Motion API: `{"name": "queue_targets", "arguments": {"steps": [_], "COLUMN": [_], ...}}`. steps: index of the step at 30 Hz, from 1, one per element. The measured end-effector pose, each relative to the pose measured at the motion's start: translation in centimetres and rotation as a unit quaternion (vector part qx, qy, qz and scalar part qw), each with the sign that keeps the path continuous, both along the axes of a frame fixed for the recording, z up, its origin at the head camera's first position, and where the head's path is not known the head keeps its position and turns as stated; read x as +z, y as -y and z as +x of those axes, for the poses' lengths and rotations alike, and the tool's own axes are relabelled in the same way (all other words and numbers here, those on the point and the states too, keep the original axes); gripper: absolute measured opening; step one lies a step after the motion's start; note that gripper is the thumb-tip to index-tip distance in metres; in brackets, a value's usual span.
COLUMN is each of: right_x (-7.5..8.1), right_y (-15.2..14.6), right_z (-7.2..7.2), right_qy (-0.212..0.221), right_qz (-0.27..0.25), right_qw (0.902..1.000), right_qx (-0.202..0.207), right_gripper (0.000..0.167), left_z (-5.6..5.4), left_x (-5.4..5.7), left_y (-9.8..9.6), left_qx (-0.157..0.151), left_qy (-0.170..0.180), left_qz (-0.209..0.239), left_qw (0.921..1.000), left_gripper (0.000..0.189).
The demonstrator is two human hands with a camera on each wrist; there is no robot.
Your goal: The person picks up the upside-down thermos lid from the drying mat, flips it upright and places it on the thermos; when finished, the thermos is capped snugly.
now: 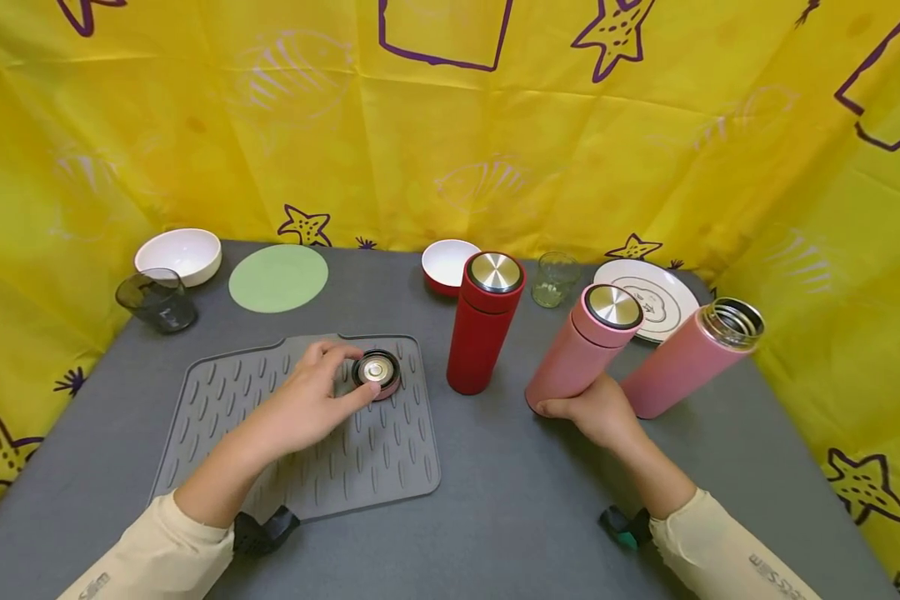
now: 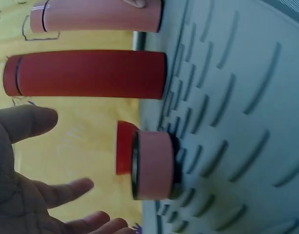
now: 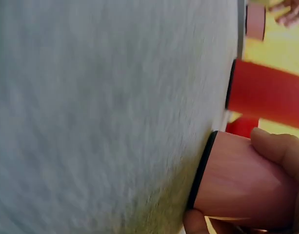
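My left hand [image 1: 311, 398] hovers over a pink bottle lid [image 1: 377, 373], which lies with its inner side up on the grey ridged mat [image 1: 307, 492]. In the left wrist view the fingers [image 2: 71, 191] are spread and apart from the lid. My right hand [image 1: 602, 411] grips the lower part of a capped pink thermos [image 1: 570, 367]; its thumb and fingers go round the body in the right wrist view. Whether its base touches the table I cannot tell. Just right of that hand stands a second pink thermos [image 1: 686, 362] with its steel mouth uncovered. A capped red thermos [image 1: 483, 342] stands between the hands.
Along the back are a white bowl [image 1: 187, 254], a dark glass [image 1: 157, 304], a green round mat [image 1: 277, 279], a red-and-white bowl [image 1: 441, 282], a clear glass [image 1: 555, 282] and a patterned plate [image 1: 671, 292]. A yellow cloth [image 1: 420, 150] hangs behind the table.
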State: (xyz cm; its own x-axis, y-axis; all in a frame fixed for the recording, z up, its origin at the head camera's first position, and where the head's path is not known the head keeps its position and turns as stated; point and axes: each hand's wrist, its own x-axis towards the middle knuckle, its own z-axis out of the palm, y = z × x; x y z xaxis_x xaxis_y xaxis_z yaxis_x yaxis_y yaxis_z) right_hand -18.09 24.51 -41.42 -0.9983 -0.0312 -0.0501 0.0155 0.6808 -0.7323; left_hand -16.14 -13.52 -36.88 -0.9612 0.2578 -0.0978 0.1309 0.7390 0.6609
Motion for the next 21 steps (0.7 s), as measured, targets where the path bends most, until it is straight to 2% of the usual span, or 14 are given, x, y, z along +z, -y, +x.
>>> {"name": "queue_targets", "arguments": {"steps": [3,9,21], "right_x": [-0.4,-0.9,-0.9], "right_y": [-0.4,-0.6,-0.8], "right_z": [-1.1,-2.6,-2.3], "right_qy": [-0.005,-0.006,-0.009], "right_qz": [0.001,0.006,-0.015], "right_qw": [1.0000,0.9999,0.9998], "right_qx": [-0.006,-0.009,0.000], "right_gripper": [0.050,0.048,0.054], "left_z": [-0.4,-1.2,-2.6], "left_x": [-0.6,-1.6,-2.7], "left_y": [0.3,0.5,-0.4], "left_qx": [-0.001,-0.001,-0.007], "left_qy": [0.016,0.028,0.038], "left_qz": [-0.013,-0.027,-0.062], "left_qw": [0.9998,0.9993,0.9973], "left_gripper": [0.075,0.088,0.102]}}
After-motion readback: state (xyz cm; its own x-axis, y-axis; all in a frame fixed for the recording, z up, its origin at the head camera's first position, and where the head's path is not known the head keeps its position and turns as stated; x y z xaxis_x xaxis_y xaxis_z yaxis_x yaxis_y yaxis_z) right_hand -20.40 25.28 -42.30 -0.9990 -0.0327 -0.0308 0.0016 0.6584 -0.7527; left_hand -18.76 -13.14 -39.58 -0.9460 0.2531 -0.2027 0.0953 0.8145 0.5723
